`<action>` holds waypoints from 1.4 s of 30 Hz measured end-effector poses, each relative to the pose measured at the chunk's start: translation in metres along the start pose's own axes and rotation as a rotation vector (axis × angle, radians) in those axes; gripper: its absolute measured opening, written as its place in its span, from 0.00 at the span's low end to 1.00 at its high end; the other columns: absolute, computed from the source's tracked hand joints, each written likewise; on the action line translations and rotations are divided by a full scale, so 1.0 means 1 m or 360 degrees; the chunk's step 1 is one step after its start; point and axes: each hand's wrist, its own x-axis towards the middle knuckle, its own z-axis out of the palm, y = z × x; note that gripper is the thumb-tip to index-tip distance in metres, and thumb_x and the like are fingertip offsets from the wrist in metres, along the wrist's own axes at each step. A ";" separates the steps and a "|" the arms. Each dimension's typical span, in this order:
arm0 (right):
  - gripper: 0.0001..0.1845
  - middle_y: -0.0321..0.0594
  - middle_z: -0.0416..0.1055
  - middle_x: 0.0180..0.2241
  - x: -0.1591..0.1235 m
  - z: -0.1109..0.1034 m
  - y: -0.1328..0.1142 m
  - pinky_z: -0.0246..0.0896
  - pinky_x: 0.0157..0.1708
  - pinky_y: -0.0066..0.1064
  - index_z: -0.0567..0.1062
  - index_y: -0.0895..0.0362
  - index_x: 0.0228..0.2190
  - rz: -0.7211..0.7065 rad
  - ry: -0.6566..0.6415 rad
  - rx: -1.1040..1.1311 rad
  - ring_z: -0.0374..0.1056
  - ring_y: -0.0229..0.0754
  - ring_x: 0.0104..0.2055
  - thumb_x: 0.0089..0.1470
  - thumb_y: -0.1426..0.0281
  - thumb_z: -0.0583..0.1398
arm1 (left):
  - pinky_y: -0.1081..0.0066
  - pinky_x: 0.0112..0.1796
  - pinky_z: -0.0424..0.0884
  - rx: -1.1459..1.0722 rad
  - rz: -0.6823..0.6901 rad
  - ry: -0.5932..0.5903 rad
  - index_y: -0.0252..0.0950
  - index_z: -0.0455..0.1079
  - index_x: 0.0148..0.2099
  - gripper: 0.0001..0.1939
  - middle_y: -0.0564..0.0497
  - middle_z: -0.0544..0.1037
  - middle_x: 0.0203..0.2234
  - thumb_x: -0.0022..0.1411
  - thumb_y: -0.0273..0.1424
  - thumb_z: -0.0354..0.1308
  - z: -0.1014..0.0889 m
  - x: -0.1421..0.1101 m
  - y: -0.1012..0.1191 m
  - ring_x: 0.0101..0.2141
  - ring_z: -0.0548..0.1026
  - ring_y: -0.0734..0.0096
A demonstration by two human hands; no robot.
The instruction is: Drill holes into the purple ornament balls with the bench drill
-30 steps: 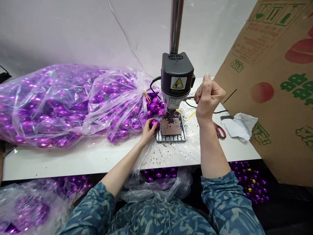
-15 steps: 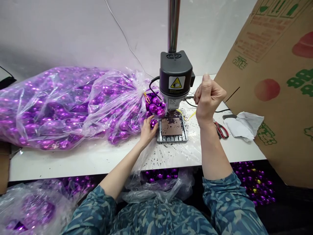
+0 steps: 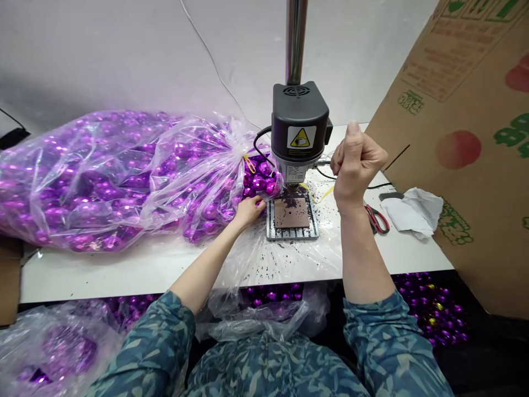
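My left hand [image 3: 249, 212] is beside the mouth of a clear plastic bag, its fingers curled around a shiny purple ball that is mostly hidden by them. Just to its right is the base plate [image 3: 270, 234] of a small bench drill press [image 3: 301, 118], with a brown square board [image 3: 291, 214] lying on it. The board has a small dark hole and is strewn with dark shavings. My right hand [image 3: 359, 160] is closed in a fist at the end of the press's lever [image 3: 324, 163]; the grip itself is hidden inside the fist.
A large clear bag [image 3: 103, 182] of purple balls covers the left of the white table [image 3: 124, 275]. Red-handled scissors [image 3: 378, 219] and crumpled white paper [image 3: 415, 212] lie on the right, beside a big cardboard box [image 3: 446, 110]. More purple balls [image 3: 430, 303] are below the table edge.
My left hand has shifted slightly left and turned, drawing back from the base plate and covering more of the ball. My right fist stays at the lever. The view has shifted a little.
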 end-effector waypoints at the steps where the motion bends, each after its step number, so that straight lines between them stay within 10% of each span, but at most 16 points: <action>1: 0.36 0.29 0.48 0.12 0.000 0.000 0.000 0.46 0.20 0.36 0.57 0.53 0.14 0.0010 -0.0002 -0.0020 0.47 0.32 0.15 0.66 0.48 0.59 | 0.62 0.54 0.74 0.0095 -0.0032 0.0029 0.38 0.80 0.59 0.20 0.38 0.85 0.50 0.75 0.37 0.52 0.001 0.001 -0.001 0.52 0.82 0.48; 7: 0.35 0.31 0.51 0.13 -0.001 -0.003 0.002 0.52 0.22 0.36 0.58 0.52 0.16 0.0032 -0.0103 -0.0186 0.49 0.33 0.17 0.67 0.44 0.54 | 0.56 0.54 0.75 0.0132 0.0028 0.0238 0.36 0.77 0.62 0.20 0.34 0.78 0.54 0.74 0.37 0.58 0.008 -0.006 -0.004 0.53 0.81 0.45; 12: 0.37 0.31 0.50 0.13 -0.001 -0.001 -0.001 0.52 0.21 0.38 0.57 0.52 0.14 0.0051 -0.0039 -0.0122 0.49 0.33 0.17 0.65 0.42 0.55 | 0.61 0.45 0.78 -0.0724 0.0270 0.0571 0.42 0.73 0.64 0.23 0.41 0.76 0.53 0.71 0.43 0.63 0.014 -0.027 -0.011 0.46 0.80 0.57; 20: 0.38 0.31 0.48 0.13 -0.001 -0.001 -0.001 0.53 0.22 0.36 0.56 0.52 0.15 0.0051 -0.0065 -0.0218 0.49 0.33 0.17 0.64 0.39 0.52 | 0.61 0.39 0.81 -0.2233 0.0065 -0.0171 0.43 0.71 0.64 0.25 0.42 0.81 0.52 0.71 0.49 0.61 0.027 -0.032 0.004 0.41 0.82 0.62; 30: 0.38 0.32 0.51 0.14 -0.002 0.001 -0.006 0.54 0.22 0.36 0.55 0.53 0.15 0.0032 -0.0049 -0.0139 0.51 0.33 0.17 0.65 0.40 0.53 | 0.57 0.60 0.75 -0.2127 0.0187 -0.0011 0.37 0.73 0.60 0.32 0.42 0.84 0.53 0.59 0.45 0.74 0.051 -0.021 0.011 0.52 0.82 0.60; 42: 0.40 0.32 0.50 0.13 -0.003 0.001 -0.007 0.56 0.22 0.37 0.55 0.52 0.15 0.0090 -0.0041 -0.0185 0.51 0.33 0.17 0.61 0.34 0.50 | 0.57 0.57 0.75 -0.1679 0.0377 0.0034 0.38 0.70 0.58 0.25 0.42 0.83 0.52 0.63 0.39 0.71 0.055 -0.015 0.019 0.53 0.81 0.59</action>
